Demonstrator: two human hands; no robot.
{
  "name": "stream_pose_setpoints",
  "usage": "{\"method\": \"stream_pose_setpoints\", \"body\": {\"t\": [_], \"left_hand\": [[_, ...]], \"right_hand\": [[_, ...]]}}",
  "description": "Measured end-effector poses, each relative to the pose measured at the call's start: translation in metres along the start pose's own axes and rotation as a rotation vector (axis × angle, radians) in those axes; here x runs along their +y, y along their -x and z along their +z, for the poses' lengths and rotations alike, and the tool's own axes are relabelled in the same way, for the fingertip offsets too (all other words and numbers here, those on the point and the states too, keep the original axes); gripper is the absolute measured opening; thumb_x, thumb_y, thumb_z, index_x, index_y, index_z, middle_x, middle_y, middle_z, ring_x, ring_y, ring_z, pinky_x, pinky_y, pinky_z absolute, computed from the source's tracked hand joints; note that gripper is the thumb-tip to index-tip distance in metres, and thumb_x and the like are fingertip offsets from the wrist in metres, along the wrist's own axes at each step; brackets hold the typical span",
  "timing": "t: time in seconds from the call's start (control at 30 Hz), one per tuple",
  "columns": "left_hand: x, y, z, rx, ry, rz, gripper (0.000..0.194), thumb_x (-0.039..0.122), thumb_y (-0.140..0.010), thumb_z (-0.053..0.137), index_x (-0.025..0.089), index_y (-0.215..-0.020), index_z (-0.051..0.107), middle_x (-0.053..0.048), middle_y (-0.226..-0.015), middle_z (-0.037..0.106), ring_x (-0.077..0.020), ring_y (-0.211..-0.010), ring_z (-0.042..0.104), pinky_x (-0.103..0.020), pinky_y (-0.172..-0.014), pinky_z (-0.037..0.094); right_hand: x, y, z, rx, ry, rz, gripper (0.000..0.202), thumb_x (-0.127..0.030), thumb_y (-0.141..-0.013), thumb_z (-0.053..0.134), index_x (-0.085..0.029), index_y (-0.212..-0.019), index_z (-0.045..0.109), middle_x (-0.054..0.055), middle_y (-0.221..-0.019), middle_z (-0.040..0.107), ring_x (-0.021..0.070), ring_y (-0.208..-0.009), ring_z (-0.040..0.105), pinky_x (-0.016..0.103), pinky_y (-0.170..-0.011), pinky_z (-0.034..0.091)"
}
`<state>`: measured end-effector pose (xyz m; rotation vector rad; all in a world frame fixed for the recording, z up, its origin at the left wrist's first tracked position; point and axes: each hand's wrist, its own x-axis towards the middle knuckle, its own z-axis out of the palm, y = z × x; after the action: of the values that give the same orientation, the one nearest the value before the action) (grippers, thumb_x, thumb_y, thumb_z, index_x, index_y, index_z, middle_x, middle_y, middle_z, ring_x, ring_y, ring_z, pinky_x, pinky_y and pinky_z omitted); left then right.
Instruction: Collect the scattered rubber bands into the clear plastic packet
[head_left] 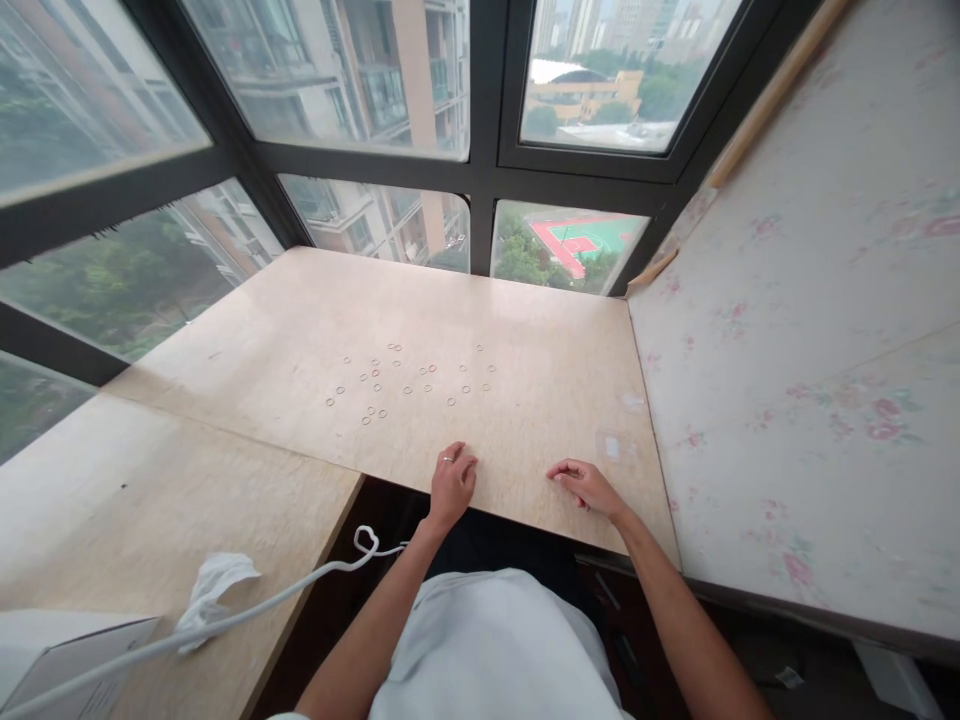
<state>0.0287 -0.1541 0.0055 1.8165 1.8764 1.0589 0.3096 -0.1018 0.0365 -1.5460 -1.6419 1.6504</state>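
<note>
The left hand rests at the near edge of the pale wooden board, its fingers bent and close together, a finger ring on one of them. The right hand is well apart from it, over the same edge, with its fingers loosely curled. Whether either hand pinches something small, I cannot tell.

Beyond the left hand, small thin rings lie scattered flat on the board, mostly dark or dull in colour; two are red, one toward the left of the group and another near its middle. Past the right hand, near the board's right side, lies a clear packet with a white label, its print too small to read.

On the lower left, a second wooden surface bears a crumpled white tissue and a pale box, with a white cable crossing above them. Dark-framed windows stand behind; flowered wallpaper covers the right side.
</note>
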Motion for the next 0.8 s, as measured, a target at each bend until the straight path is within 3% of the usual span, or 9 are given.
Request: {"method": "stream_pose_setpoints", "body": {"t": [0.07,0.2,0.3,0.43,0.57,0.7,0.8], "left_hand": [[0.000,-0.009,-0.005,-0.008,0.119,-0.097,0.018,0.014,-0.080,0.051,0.017,-0.088,0.068,-0.012,-0.114,0.058,-0.0244,-0.110,0.054,-0.041,-0.094,0.045],[-0.011,-0.033,-0.024,0.003,0.372,-0.432,0.024,0.025,-0.081,0.052,0.014,-0.097,0.066,-0.010,-0.092,0.068,-0.0210,-0.087,0.064,-0.036,-0.080,0.051],[-0.029,-0.048,-0.046,0.105,0.371,-0.567,0.031,0.031,-0.080,0.053,0.014,-0.102,0.066,-0.010,-0.091,0.069,-0.0207,-0.084,0.065,-0.033,-0.076,0.052],[-0.060,-0.065,-0.080,0.239,0.160,-0.641,0.032,0.027,-0.078,0.052,0.015,-0.105,0.065,-0.009,-0.101,0.069,-0.0209,-0.089,0.065,-0.033,-0.081,0.050],[-0.084,-0.078,-0.106,0.279,-0.044,-0.680,0.038,0.022,-0.076,0.051,0.015,-0.111,0.061,-0.009,-0.107,0.066,-0.0207,-0.087,0.064,-0.032,-0.082,0.048],[-0.092,-0.086,-0.115,0.153,-0.158,-0.657,0.040,0.022,-0.075,0.052,0.016,-0.114,0.061,-0.006,-0.087,0.069,-0.0216,-0.081,0.064,-0.030,-0.078,0.047],[-0.092,-0.090,-0.113,0.056,-0.265,-0.602,0.036,0.019,-0.074,0.052,0.017,-0.107,0.065,-0.005,-0.079,0.069,-0.0228,-0.081,0.063,-0.031,-0.077,0.046]], "right_hand": [[-0.001,-0.001,-0.002,-0.011,-0.007,0.014,0.024,-0.036,-0.077,0.059,-0.017,-0.090,0.067,0.000,-0.074,0.066,0.0035,-0.037,0.045,0.015,-0.033,0.032],[0.001,-0.003,-0.001,0.009,-0.028,0.028,0.026,-0.038,-0.077,0.059,-0.017,-0.090,0.067,0.001,-0.074,0.067,0.0040,-0.038,0.045,0.015,-0.032,0.032],[0.002,-0.003,0.002,0.043,-0.053,0.026,0.026,-0.039,-0.077,0.059,-0.017,-0.089,0.067,0.002,-0.076,0.067,0.0043,-0.038,0.046,0.015,-0.031,0.033],[0.005,-0.005,0.004,0.081,-0.100,0.015,0.027,-0.039,-0.076,0.059,-0.017,-0.089,0.066,0.003,-0.081,0.069,0.0046,-0.039,0.047,0.016,-0.032,0.035],[0.009,-0.007,0.004,0.116,-0.139,0.005,0.029,-0.041,-0.076,0.059,-0.017,-0.089,0.066,0.003,-0.084,0.068,0.0050,-0.040,0.048,0.017,-0.033,0.037],[0.011,-0.007,0.006,0.146,-0.162,0.001,0.031,-0.043,-0.076,0.059,-0.016,-0.089,0.065,0.001,-0.074,0.065,0.0060,-0.040,0.049,0.018,-0.033,0.038],[0.011,-0.006,0.008,0.173,-0.172,-0.002,0.031,-0.043,-0.076,0.059,-0.016,-0.089,0.065,0.002,-0.076,0.066,0.0059,-0.041,0.048,0.018,-0.034,0.038]]}}
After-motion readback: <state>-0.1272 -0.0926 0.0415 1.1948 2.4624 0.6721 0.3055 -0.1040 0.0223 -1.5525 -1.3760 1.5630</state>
